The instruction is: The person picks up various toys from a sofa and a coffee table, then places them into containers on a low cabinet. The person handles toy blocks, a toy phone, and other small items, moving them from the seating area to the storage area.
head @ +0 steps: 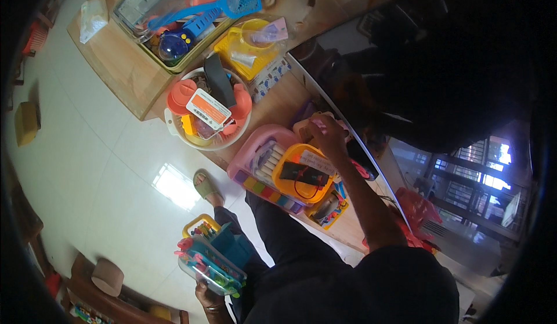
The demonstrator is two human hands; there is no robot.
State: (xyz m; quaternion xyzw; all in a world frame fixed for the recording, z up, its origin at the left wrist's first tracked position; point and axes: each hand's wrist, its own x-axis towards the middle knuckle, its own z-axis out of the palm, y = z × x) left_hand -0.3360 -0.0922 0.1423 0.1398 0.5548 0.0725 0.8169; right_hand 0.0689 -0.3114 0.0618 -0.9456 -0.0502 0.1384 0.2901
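In my left hand (209,297), low in the view, is a teal plastic toy case (213,258) with a clear cover, pink and green parts and a yellow handle. My right hand (329,134) reaches over the TV stand, its bent fingers at a pale pink object (304,129). The hand hides part of that object, so its grip is unclear. Just below the right hand sits an orange plastic basket (283,178) holding a black pouch (302,174) and a paper strip with writing. The basket rests on a pink plastic case (243,154) beside a pack of white sticks (272,156).
A white basket (170,126) of coral toy parts stands near the wooden TV stand's (126,76) edge. Behind it are a yellow plastic tray (226,47) and a toy-filled bin (176,68) with a blue scoop (241,2). The television (417,63) rises close beside my right arm.
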